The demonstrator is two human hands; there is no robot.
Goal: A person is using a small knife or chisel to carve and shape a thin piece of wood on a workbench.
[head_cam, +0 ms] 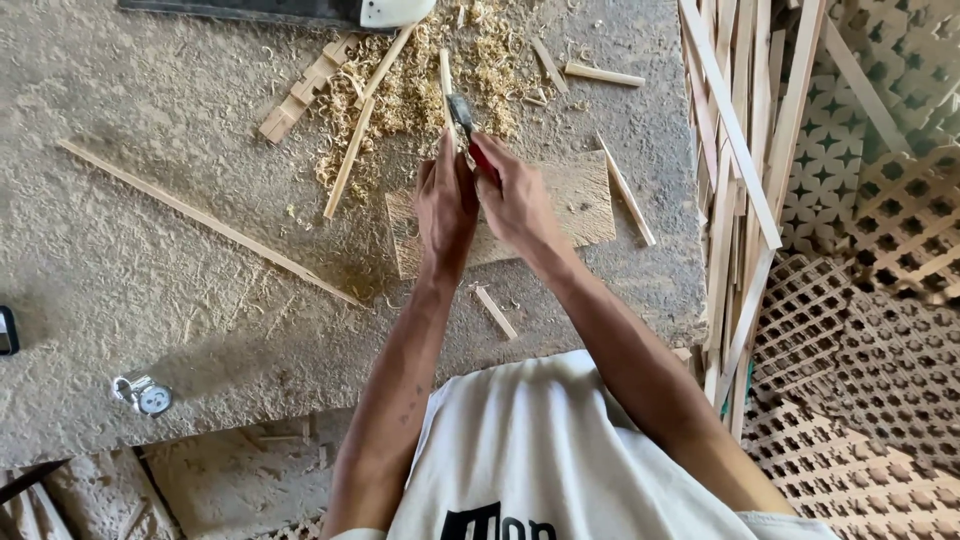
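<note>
Roughly so far: a heap of shavings (440, 95) and several cut sticks (350, 155) lie on the bench; the thin slat (446, 75) being whittled looks unfinished.
Left hand (445, 205): closed round the slat's near end, steadying it upright over a flat board (585, 200).
Right hand (515, 200): gripping a red-handled knife (465, 125), blade apparently against the slat.
Surface: rough, dusty workbench (150, 270), a long strip (200, 218) lying diagonally.
Room: lattice panels (860, 330) stacked right, beside leaning slats.

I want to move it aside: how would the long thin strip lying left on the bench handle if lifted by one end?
The long strip looks very slender, so it would probably flex and droop. Likely light. It may snap if bent hard.
</note>
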